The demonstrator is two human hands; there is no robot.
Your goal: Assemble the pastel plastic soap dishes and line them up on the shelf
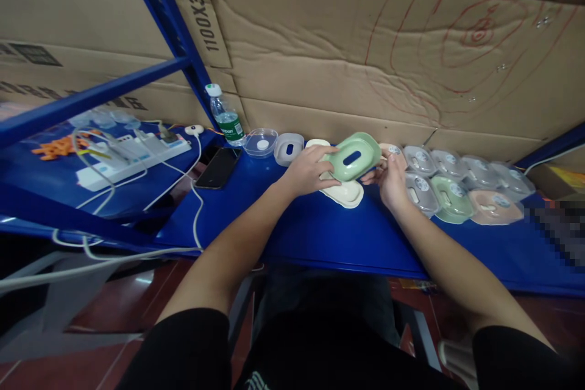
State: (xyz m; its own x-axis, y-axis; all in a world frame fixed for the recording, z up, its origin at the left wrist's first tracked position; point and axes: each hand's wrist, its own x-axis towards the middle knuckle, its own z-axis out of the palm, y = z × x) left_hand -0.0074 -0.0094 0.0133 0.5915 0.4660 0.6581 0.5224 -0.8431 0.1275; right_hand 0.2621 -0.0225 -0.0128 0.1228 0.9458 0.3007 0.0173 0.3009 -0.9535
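Note:
My left hand [313, 170] grips the left end of a green soap dish [347, 164], tilted up off the table, with blue showing through its oval slot. My right hand [390, 180] is closed by the dish's right end, thumb and fingers pinched together; what lies between them is too small to make out. Below the green dish lies a cream dish [350, 195], partly covered by it. Another pale cream piece [319, 143] shows behind my left hand. To the left sit a grey dish [289, 149] with an oval slot and a clear plastic lid [261, 144].
On the right stand two rows of lidded dishes, among them a green one [452, 200] and a peach one [496, 207]. Left are a water bottle [228, 119], a phone [218, 168] and a power strip [132, 161] with loose cables. Cardboard [320, 42] walls the back.

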